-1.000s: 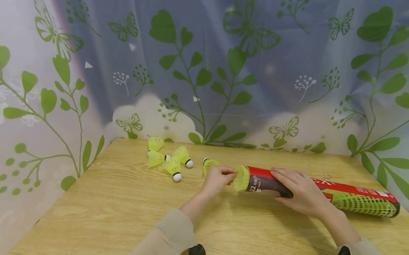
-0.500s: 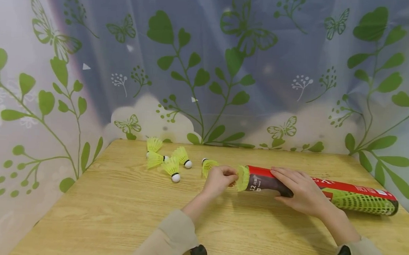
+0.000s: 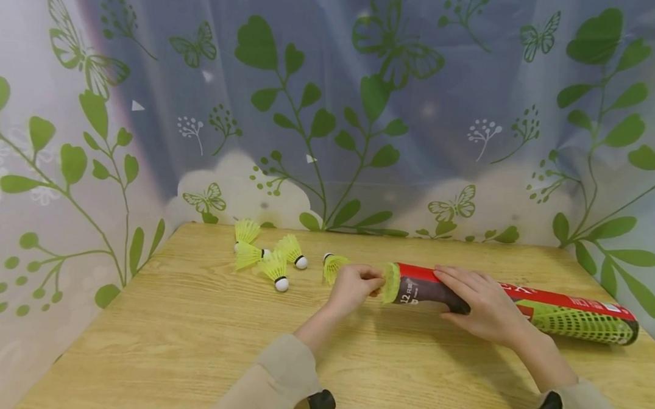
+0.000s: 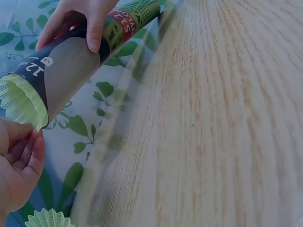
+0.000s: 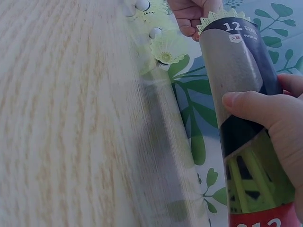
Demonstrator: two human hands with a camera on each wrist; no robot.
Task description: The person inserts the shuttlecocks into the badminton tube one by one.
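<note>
We have the left hand (image 3: 355,287) right at the tube's mouth, thumb and forefinger pinching the frilled rim of a yellow shuttlecock (image 4: 20,98), the other fingers curled in behind. Most of that shuttlecock sits inside the tube (image 3: 569,316), and we see only the edge of its skirt standing out, just beyond those pinching fingertips.

Over to the right hand (image 3: 482,307): it grips the tube from above, thumb along the near side, fingers wrapped over the top to the far side. We can read a white "12" between the two sets of fingers, and beyond the right-hand grip the tube runs off sideways, red on top with a green net pattern below.

Just past the left-hand knuckles, slightly further out, we find a lone shuttlecock (image 3: 334,267), cork pointing away; whether the hand touches it, we cannot tell. Well to the left of those same fingers, four shuttlecocks (image 3: 275,267) lie bunched together, white corks turned various ways. Beneath the fingers we have a wooden table (image 3: 189,357), and beyond them a curtain (image 3: 333,64) of green leaves and butterflies.
</note>
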